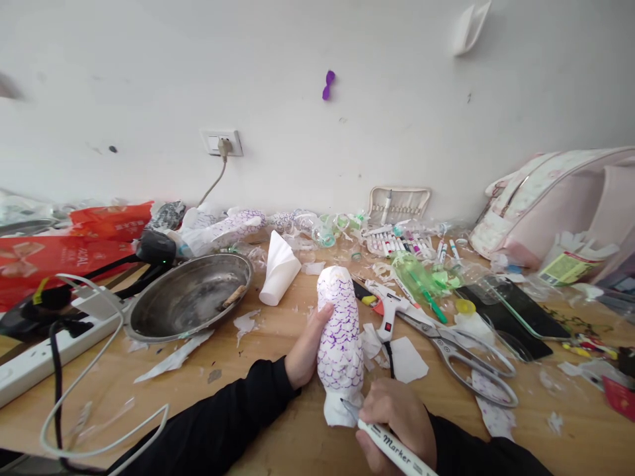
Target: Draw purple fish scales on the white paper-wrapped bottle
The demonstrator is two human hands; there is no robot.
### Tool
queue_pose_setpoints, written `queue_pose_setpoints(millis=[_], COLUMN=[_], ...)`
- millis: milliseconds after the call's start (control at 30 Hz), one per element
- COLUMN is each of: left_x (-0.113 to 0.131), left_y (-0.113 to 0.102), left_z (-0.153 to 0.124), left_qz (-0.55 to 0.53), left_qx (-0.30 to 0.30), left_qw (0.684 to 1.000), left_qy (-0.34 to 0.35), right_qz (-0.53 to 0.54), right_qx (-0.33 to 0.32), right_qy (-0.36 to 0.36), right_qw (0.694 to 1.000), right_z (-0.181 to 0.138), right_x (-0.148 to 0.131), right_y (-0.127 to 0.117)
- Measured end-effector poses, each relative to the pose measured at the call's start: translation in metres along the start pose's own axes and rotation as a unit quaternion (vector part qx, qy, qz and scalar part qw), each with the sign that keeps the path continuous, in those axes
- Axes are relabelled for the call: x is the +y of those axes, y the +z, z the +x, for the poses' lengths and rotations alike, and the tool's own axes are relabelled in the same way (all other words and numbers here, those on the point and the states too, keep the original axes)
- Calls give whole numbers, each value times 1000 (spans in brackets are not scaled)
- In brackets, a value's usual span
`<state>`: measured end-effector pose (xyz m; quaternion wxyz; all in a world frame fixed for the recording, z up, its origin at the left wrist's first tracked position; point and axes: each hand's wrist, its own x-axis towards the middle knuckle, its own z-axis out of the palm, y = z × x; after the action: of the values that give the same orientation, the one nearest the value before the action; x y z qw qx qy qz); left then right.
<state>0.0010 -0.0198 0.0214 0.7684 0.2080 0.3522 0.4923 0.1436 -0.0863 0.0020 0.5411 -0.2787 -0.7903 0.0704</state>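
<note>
A white, paper-covered, bottle-shaped form (340, 337) stands upright in the middle, drawn over with rows of purple scale-like curves. Its lowest part is plain white. My left hand (310, 344) grips it from the left side, thumb across the front and the other fingers hidden behind. In my right hand (397, 423) is a white marker (391, 446) with "Marker" printed on its barrel. The marker's tip is at the lower part of the form, below the drawn scales; whether it touches the paper I cannot tell.
A metal pan (191, 297) and a power strip (64, 344) lie to the left. Right of the form are a glue gun (391, 311), scissors (461, 354) and a dark phone (526, 307). Markers (397, 241) and a pink bag (550, 205) are farther back; paper scraps lie around.
</note>
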Motion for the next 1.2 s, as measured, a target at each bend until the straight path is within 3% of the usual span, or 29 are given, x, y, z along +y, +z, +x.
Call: queue_pose_setpoints(millis=[300,633,1200], left_x=[0,1,1], left_y=[0,1,0], left_z=[0,0,1], left_qz=[8,-4,4], left_qx=[12,24,41], left_qw=[1000,1000,998], left_qy=[-1,7,-49], right_qz=[-24,-8,13], right_qx=[2,0,-9], right_qy=[-22,2,6], right_qw=[999,1000,1000], right_z=[0,4,12], right_x=[7,5,7], right_y=[5,1,-9])
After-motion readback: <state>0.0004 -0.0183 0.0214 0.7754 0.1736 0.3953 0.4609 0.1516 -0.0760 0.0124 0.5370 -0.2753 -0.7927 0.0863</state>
